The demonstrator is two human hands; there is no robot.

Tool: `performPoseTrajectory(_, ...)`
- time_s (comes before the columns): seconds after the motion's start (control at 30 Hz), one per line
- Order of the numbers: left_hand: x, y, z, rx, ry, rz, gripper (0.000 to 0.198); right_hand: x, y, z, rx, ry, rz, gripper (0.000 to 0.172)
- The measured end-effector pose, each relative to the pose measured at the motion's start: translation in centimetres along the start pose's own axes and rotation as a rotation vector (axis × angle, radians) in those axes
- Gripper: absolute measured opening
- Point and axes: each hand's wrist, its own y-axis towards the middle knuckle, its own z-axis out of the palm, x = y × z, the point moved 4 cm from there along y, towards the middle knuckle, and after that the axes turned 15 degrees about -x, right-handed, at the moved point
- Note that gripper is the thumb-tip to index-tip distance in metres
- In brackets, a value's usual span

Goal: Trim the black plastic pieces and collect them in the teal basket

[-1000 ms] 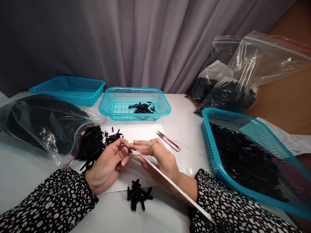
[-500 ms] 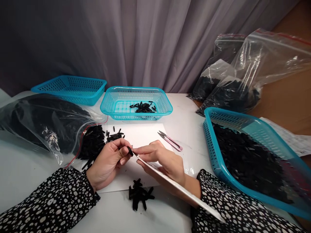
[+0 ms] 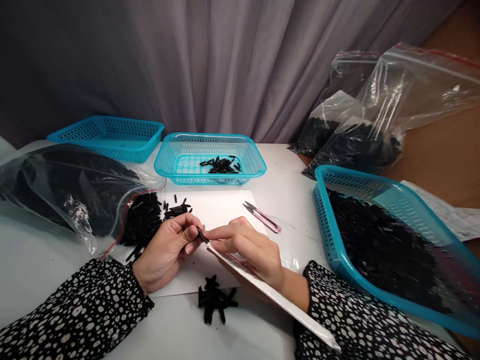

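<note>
My left hand [image 3: 165, 257] pinches a small black strip [image 3: 201, 233] between thumb and fingertips. My right hand [image 3: 253, 252] is closed around a long, flat tool wrapped in white [image 3: 279, 296], whose thin end meets the strip; its exact kind I cannot make out. The fingertips of both hands nearly touch over a white sheet [image 3: 228, 205]. Beside my left hand lies a heap of black strips [image 3: 144, 220], with a few loose ones [image 3: 179, 209] just beyond it. Nearer to me is a smaller pile of black pieces [image 3: 215, 301].
Pink-handled thread snips [image 3: 268, 220] lie right of the sheet. A blue basket [image 3: 168, 165] with some strips stands behind, another basket [image 3: 144, 155] left of it. A fuller basket [image 3: 322, 215] is at right, below zip bags [image 3: 352, 145]. A large plastic bag [image 3: 75, 190] lies left.
The tool has tilted slightly and its far end has shifted a little left. My right fingertips have come closer to the strip, which has turned a little in my left fingers.
</note>
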Motion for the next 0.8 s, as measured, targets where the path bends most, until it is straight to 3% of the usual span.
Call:
performPoseTrajectory(0.2,-0.31,-0.07,-0.15,-0.033,0.017,0.078,0.034,-0.10,-0.23,-0.09,-0.022,0.016,0.048,0.012)
performPoseTrajectory(0.37,-0.73,-0.22,-0.21,-0.097,0.001,0.160,0.032,-0.01,-0.56,-0.05,-0.049,0.029,0.212,0.007)
performPoseTrajectory(0.5,-0.69,-0.45,-0.15,-0.082,0.009,0.154,0.030,-0.25,-0.90,0.24,-0.047,0.085,0.362,0.004)
performPoseTrajectory(0.8,-0.78,-0.90,0.30,-0.045,-0.002,0.072,0.031,-0.78,-0.80,0.12,-0.021,0.055,0.323,0.008)
